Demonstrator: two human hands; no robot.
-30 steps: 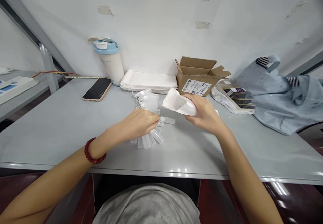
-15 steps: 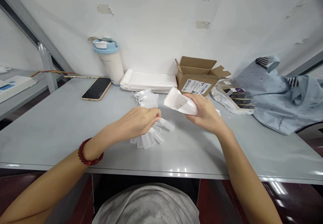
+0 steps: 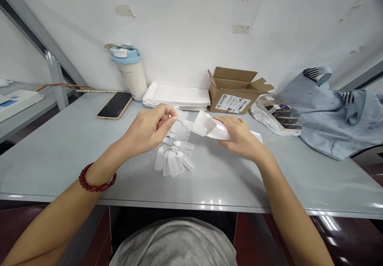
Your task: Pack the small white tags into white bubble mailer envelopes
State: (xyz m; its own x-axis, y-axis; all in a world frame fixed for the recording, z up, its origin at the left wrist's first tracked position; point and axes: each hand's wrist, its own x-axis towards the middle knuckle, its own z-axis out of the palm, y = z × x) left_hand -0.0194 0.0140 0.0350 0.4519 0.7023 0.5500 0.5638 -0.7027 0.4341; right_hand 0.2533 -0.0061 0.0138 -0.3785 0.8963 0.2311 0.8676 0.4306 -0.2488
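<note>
Table (image 3: 74,166): grey, glossy; bears all below.
Front tags (image 3: 172,167): several, transl. plastic w/ white tops, fanned out nr front; prob. left to do.
L hand (image 3: 149,128): thumb + forefinger pinching cord end of clear tag (image 3: 195,128); red bead bracelet (image 3: 97,183) at wrist.
Clear tag: off table, btwn hands, far end at mouth of white pouch (image 3: 220,131); insertion, by judgement, barely begun at most, not done.
R hand (image 3: 241,134): thumb + fingers wrapped round white pouch, mouth agape twd L hand; opening looks done.
Rear tags (image 3: 181,129): 2nd bunch, behind front tags; likewise prob. left.
White stack (image 3: 179,94): flat pcs, behind tags; looks like more pouches, prob. unused, can't confirm.
Carton (image 3: 230,98): brown, flaps up, beside stack; role unclr.
Hidden, near: exact count of front tags, pcs overlap.
Hidden, mid: whether tag tip is inside pouch or just before mouth, can't tell; pouch contents n/v; pouch body largely behind R hand; rear tags partly covered by L hand + clear tag.
Hidden, far: carton inside n/v; its label print too small.
</note>
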